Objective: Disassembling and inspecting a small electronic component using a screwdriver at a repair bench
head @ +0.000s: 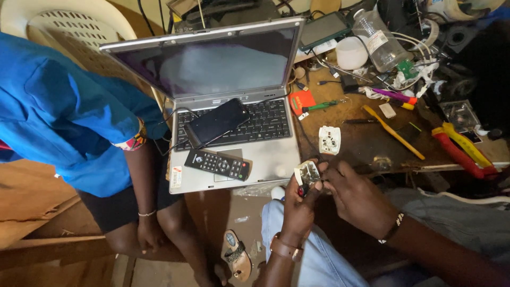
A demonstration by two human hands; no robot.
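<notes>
Left grip [298, 199] pinches small metal-and-white part [307, 172], fingers closed; right grip [357, 196] closed on part's right edge. Part held off counter [366, 141], near laptop [234, 106]. Risk: part slips, drops to floor; wire strain.

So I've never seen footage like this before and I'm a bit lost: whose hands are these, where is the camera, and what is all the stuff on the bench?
The camera sits on a person's head and looks down, so the two hands at the bottom are their own. The left hand and right hand together hold a small plug part with metal contacts. In front is a cluttered wooden workbench. On it stands an open laptop, screen dark, with a phone and a remote control lying on it. Nearby lie a white plug piece, a yellow toothbrush, a clear plastic bottle and red-and-yellow pliers. The person in blue on the left is someone else.
</notes>
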